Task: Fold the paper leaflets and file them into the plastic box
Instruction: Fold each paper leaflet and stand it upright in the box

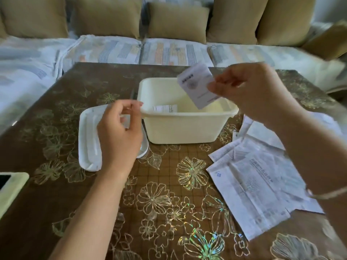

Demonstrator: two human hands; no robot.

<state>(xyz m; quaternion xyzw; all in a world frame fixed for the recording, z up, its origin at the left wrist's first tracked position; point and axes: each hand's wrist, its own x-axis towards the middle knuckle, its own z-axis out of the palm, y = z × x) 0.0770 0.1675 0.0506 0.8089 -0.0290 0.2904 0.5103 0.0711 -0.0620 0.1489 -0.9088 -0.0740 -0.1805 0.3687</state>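
Note:
A cream plastic box [183, 126] stands open in the middle of the table. One folded leaflet [165, 108] lies inside it against the near wall. My right hand [249, 91] pinches a folded white leaflet [198, 85] and holds it tilted above the box's right side. My left hand [120, 128] hovers beside the box's left rim with loosely curled fingers, holding nothing. Several unfolded leaflets [257, 182] lie spread on the table to the right, partly under my right forearm.
The box's white lid [89, 139] lies flat left of the box, partly under my left hand. A phone in a pale green case [11, 186] sits at the left table edge. A sofa with tan cushions [178, 21] runs behind the floral-covered table [159, 203].

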